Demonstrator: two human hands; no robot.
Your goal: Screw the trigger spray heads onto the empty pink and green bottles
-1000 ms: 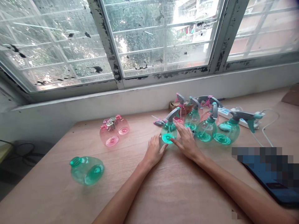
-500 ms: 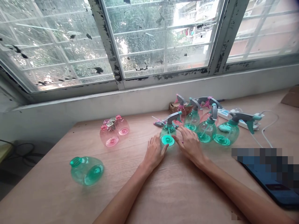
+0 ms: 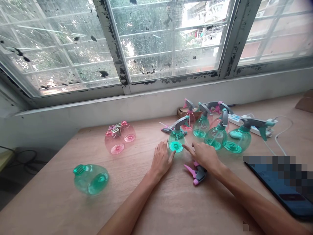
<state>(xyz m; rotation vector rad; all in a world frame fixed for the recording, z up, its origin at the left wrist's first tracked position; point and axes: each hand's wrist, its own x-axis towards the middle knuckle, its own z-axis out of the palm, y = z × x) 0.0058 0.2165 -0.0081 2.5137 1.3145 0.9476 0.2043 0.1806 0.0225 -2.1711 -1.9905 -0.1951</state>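
Note:
A green spray bottle (image 3: 176, 142) with a grey-and-green trigger top stands upright between my hands. My left hand (image 3: 161, 158) rests on the table at its left side, fingers stretched out and thumb near its base. On the other side, my right hand (image 3: 205, 155) points its index finger at the lower part of the bottle, with its other fingers curled under. From beneath that palm sticks out a pink-and-grey spray head (image 3: 197, 173), which the curled fingers appear to hold; the grip itself is hidden.
Several green spray bottles (image 3: 216, 135) crowd the right, near a power strip (image 3: 260, 130) and a dark-screened device (image 3: 281, 189). Pink bottles (image 3: 117, 143) without tops stand at left. A topless green bottle (image 3: 90, 179) lies tilted in front. A window (image 3: 168, 42) lies behind.
My right hand has gone from spread fingers to curled with the index pointing. The pink-and-grey spray head has come into view below it. My left hand stays put.

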